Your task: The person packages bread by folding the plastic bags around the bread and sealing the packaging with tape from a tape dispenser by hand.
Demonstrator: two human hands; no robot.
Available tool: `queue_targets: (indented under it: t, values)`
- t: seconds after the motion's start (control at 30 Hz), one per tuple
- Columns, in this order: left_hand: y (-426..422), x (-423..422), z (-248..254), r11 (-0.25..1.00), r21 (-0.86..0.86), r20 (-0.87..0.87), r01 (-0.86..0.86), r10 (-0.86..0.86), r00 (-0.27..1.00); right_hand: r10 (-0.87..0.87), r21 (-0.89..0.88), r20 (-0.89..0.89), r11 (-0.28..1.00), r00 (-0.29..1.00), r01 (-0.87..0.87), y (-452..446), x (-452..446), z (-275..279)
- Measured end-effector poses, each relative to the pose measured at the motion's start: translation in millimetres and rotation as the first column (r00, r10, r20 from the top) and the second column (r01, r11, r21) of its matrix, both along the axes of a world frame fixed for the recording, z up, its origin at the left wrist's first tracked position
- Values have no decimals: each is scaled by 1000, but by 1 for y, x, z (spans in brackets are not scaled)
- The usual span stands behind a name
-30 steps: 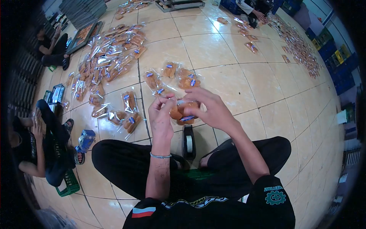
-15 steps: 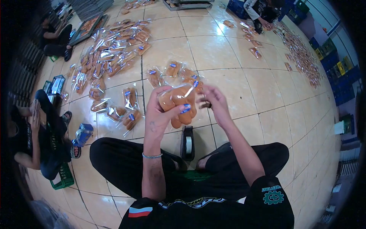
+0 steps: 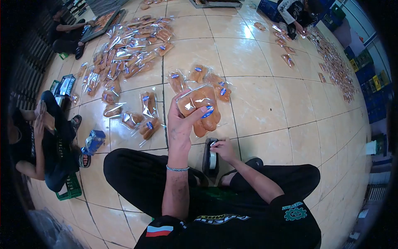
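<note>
My left hand (image 3: 182, 122) holds a clear-wrapped bread pack (image 3: 198, 101) up in front of me, its thumb beside a blue-and-white label; more bread shows just beneath that pack. Down at the black tape dispenser (image 3: 211, 157), my right hand (image 3: 224, 150) pinches at the upper part of the white tape roll. Whether a piece of tape is between its fingers is too small to tell. Just beyond the held pack, several labelled bread packs (image 3: 177, 81) lie on the tiled floor.
A large heap of wrapped bread (image 3: 132, 50) lies at the upper left, with loose packs (image 3: 149, 128) nearer me. One person (image 3: 41, 137) sits at left by a blue dispenser (image 3: 95, 141); others sit at upper left and upper right. Many small packets (image 3: 331, 62) spread at right.
My right hand has moved from the bread pack down to the tape dispenser. My left hand keeps hold of the pack, now raised and turned with its label showing.
</note>
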State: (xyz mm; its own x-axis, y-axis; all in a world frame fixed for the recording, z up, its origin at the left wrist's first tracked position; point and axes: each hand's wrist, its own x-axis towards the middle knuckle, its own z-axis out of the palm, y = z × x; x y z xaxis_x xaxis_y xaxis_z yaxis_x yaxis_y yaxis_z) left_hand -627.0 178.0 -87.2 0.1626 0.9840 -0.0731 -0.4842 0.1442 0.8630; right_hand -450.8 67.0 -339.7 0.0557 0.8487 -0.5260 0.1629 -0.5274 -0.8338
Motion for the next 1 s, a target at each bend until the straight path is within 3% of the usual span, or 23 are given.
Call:
queue_targets:
  t: [0.03, 0.07, 0.1, 0.17, 0.2, 0.27, 0.3, 0.33, 0.37, 0.43, 0.47, 0.53, 0.57, 0.63, 0.7, 0.77, 0.8, 0.87, 0.9, 0.93, 1.0]
  values:
    - [1, 0, 1, 1000, -1, -1, 1, -1, 1000, -46, 383, 356, 918, 933, -101, -1, -4, 13]
    - [0, -1, 2, 1000, -6, 8, 3, -2, 1000, -223, 641, 619, 697, 753, -320, -2, -7, 19]
    - [0, -1, 2, 1000, -13, 17, 3, -3, 1000, -220, 640, 617, 699, 756, -319, 0, -7, 23]
    - [0, -3, 3, 1000, -30, 8, -7, 7, 1000, 46, 674, 475, 623, 878, -398, 8, -6, 26]
    - [2, -3, 3, 999, -42, 5, -16, 16, 1000, 49, 674, 475, 622, 879, -399, 13, -7, 27]
    - [4, -3, 0, 999, -43, 9, -20, 21, 1000, -88, 560, 250, 825, 964, -70, 25, -7, 26]
    - [5, -3, -2, 999, -42, 12, -22, 22, 1000, -238, 484, -21, 848, 971, 219, 39, -6, 6]
    - [5, -3, -3, 999, -44, 11, -25, 25, 1000, -235, 481, -22, 849, 972, 217, 50, 0, -3]
    - [6, -3, -4, 999, -48, 9, -19, 19, 1000, -142, 309, 38, 943, 989, 123, 61, 6, -7]
    - [8, -4, -5, 999, -51, 0, -11, 11, 1000, -1, 7, 64, 1000, 998, 0, 79, 13, -6]
    - [9, -3, -5, 999, -46, 3, -4, 4, 1000, -1, 7, 62, 1000, 998, 1, 86, 11, -1]
    - [11, -2, -5, 999, -36, 9, 10, -9, 1000, 83, 114, 271, 986, 959, -118, 99, 9, 9]
    - [12, -2, -4, 999, -38, -18, 14, -15, 1000, 79, 120, 274, 986, 959, -115, 108, 12, 17]
    - [14, -3, -4, 999, -40, -40, 14, -15, 999, -57, 496, 18, 868, 998, 40, 124, 21, 40]
    - [14, -4, -6, 999, -50, -79, 11, -15, 997, -163, 425, -195, 875, 967, 233, 129, 29, 121]
    - [17, -5, -12, 998, -29, -121, 51, -54, 991, -113, 485, -326, 832, 938, 269, 120, 36, 195]
    - [19, -4, -17, 996, 0, -172, 89, -87, 981, -125, 490, -313, 828, 941, 273, 114, 38, 219]
    - [19, 0, -20, 984, -4, -180, 176, -174, 968, 56, 586, -244, 804, 968, 101, 104, 36, 252]
    - [18, 2, -17, 968, 8, -174, 250, -245, 954, 75, 632, -62, 775, 995, -19, 102, 33, 263]
    - [15, 4, -13, 947, 22, -173, 321, -313, 934, 60, 636, -57, 772, 997, -10, 99, 31, 269]
    - [11, 6, -4, 931, 30, -175, 363, -352, 919, -3, 649, 197, 750, 980, -127, 95, 27, 276]
